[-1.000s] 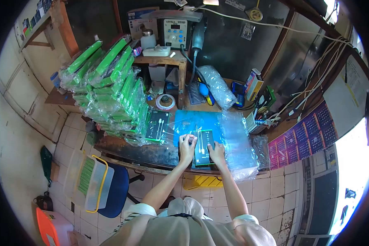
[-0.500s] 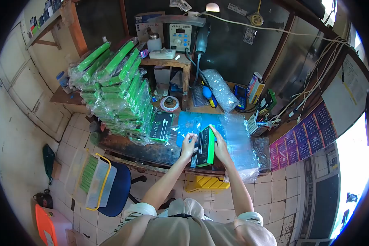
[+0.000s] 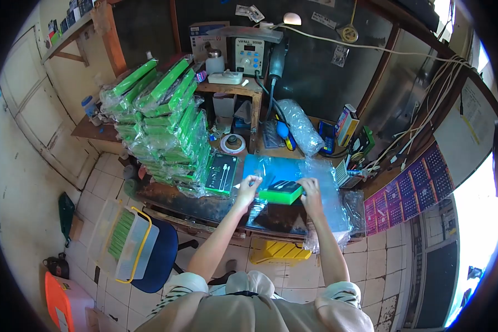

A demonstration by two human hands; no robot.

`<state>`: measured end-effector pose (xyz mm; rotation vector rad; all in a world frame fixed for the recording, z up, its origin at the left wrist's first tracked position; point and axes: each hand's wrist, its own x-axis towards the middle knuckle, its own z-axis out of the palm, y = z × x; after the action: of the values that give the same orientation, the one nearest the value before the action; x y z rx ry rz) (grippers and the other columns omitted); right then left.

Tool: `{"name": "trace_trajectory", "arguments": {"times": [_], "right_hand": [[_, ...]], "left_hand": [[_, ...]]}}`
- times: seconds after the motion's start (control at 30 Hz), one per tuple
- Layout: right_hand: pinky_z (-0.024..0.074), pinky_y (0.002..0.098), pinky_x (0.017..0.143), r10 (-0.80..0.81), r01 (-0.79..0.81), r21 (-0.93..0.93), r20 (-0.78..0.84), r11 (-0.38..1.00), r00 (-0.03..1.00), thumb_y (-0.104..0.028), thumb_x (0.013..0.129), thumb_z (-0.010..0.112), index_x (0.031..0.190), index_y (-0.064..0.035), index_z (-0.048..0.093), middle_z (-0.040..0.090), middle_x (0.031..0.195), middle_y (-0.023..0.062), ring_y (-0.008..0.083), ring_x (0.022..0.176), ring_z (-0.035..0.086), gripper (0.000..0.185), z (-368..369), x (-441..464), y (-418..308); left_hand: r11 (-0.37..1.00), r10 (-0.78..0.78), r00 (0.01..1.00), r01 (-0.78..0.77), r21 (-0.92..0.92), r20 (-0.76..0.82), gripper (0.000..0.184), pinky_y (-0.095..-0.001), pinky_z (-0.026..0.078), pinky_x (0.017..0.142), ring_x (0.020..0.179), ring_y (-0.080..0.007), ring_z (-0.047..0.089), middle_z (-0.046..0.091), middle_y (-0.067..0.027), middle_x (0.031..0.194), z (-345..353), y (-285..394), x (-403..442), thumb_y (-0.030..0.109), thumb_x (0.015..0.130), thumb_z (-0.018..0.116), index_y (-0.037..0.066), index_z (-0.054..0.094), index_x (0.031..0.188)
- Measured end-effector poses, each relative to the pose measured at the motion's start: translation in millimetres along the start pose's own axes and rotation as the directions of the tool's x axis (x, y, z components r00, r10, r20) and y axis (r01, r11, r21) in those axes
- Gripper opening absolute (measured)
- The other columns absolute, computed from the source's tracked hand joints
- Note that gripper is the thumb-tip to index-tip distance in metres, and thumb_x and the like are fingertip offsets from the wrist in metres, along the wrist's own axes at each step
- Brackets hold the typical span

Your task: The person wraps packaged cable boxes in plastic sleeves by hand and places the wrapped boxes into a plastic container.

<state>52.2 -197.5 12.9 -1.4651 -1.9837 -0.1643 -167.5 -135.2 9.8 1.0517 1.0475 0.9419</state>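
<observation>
My right hand [image 3: 311, 196] grips the right end of a flat black and bright green box [image 3: 280, 196], held lying almost level above the blue mat [image 3: 254, 161]. At the box's left, my left hand [image 3: 247, 191] is closed in a pinch on a clear plastic bag [image 3: 258, 209], whose edges are hard to follow. Another black box [image 3: 222, 172] with a white cable picture lies left of my left hand. Under and beside my right forearm spread flat clear plastic bags [image 3: 329, 196].
A tall stack of plastic-wrapped green boxes [image 3: 169, 133] stands at the left of the desk. Behind are a roll of bubble wrap [image 3: 301, 127], a tape roll [image 3: 232, 144] and a rework station [image 3: 249, 56]. A clear bin [image 3: 113, 243] rests on the blue chair [image 3: 163, 257].
The box has turned from upright to nearly level, its green side now facing me. My right hand has shifted to the box's right end; my left hand has moved slightly left.
</observation>
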Motion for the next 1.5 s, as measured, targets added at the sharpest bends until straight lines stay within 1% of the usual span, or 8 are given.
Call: {"name": "trace_trajectory", "arguments": {"times": [0.03,0.07,0.13,0.37,0.47,0.67,1.0,1.5], "right_hand": [[0.0429,0.0357,0.083,0.09,-0.084,0.099,-0.059,0.992,0.994,-0.001,0.064,0.066,0.095,-0.0059,0.058,0.058,0.094,0.0108,0.0296,0.093,0.051,0.033,2,-3,5],[0.0441,0.0341,0.08,0.185,-0.161,0.204,-0.108,0.966,0.977,-0.003,0.065,0.068,0.095,-0.0053,0.059,0.059,0.089,0.0105,0.0289,0.088,0.053,0.031,6,-6,8],[0.0474,0.03,0.067,0.647,-0.577,0.489,0.032,0.654,0.762,-0.014,0.069,0.073,0.094,0.0,0.056,0.061,0.09,0.0094,0.0203,0.074,0.059,0.033,8,-1,5],[0.0488,0.0269,0.07,0.608,-0.325,0.941,0.205,0.094,0.767,-0.014,0.079,0.064,0.109,0.0004,0.048,0.058,0.095,0.0073,0.0137,0.082,0.058,0.037,-31,56,-27],[0.047,0.0262,0.075,0.582,-0.356,0.933,0.264,0.046,0.769,-0.012,0.077,0.065,0.11,-0.0001,0.049,0.057,0.102,0.0072,0.0142,0.091,0.055,0.038,-65,81,-51],[0.0417,0.0276,0.082,0.558,-0.207,0.954,0.053,0.218,0.828,-0.011,0.07,0.071,0.105,0.0001,0.053,0.058,0.1,0.0065,0.0157,0.093,0.054,0.041,-78,112,-73],[0.0404,0.0291,0.085,0.467,-0.516,0.816,0.361,0.261,0.807,-0.018,0.065,0.076,0.107,0.0001,0.052,0.057,0.105,0.0087,0.0164,0.097,0.052,0.052,-59,103,-79],[0.0455,0.0298,0.077,0.348,-0.457,0.714,0.308,0.531,0.886,-0.007,0.067,0.073,0.095,0.0006,0.062,0.065,0.09,0.0094,0.0165,0.084,0.059,0.031,-64,84,-81]], "left_hand": [[0.726,0.552,0.833,-0.455,0.515,-0.043,0.015,-0.0324,0.041,0.067,0.075,-0.0196,0.05,0.053,-0.0049,0.083,-8,2,5,0.022,0.079,0.063,0.009,0.058,0.082],[0.57,0.672,0.739,-0.482,0.666,-0.04,0.014,-0.0347,0.038,0.077,0.084,-0.0253,0.047,0.053,-0.0081,0.09,-15,4,11,0.02,0.073,0.067,0.008,0.06,0.078],[0.379,0.778,0.628,-0.485,0.788,0.012,0.012,-0.0364,0.035,0.083,0.092,-0.0263,0.043,0.051,-0.0065,0.095,-16,43,-6,0.017,0.07,0.068,0.009,0.062,0.077],[0.114,0.836,0.469,-0.655,0.747,0.284,0.009,-0.0345,0.034,0.085,0.093,-0.0216,0.043,0.056,0.0009,0.095,-19,98,-25,0.014,0.072,0.064,0.012,0.063,0.081],[0.059,0.816,0.435,-0.718,0.694,0.38,0.009,-0.0335,0.034,0.085,0.093,-0.021,0.044,0.057,0.0021,0.095,-20,109,-30,0.015,0.073,0.064,0.013,0.063,0.081],[-0.03,0.78,0.36,-0.795,0.606,0.511,0.012,-0.0335,0.037,0.082,0.09,-0.0203,0.044,0.058,0.0028,0.09,-23,122,-36,0.015,0.071,0.066,0.014,0.063,0.082],[-0.031,0.754,0.374,-0.801,0.597,0.541,0.012,-0.037,0.037,0.083,0.091,-0.0218,0.043,0.053,0.0011,0.088,-30,120,-42,0.02,0.071,0.067,0.016,0.063,0.082],[-0.085,0.805,0.316,-0.776,0.625,0.502,0.019,-0.0328,0.041,0.069,0.08,-0.0211,0.051,0.055,-0.0011,0.082,-59,116,-21,0.014,0.064,0.07,0.011,0.059,0.08]]}}
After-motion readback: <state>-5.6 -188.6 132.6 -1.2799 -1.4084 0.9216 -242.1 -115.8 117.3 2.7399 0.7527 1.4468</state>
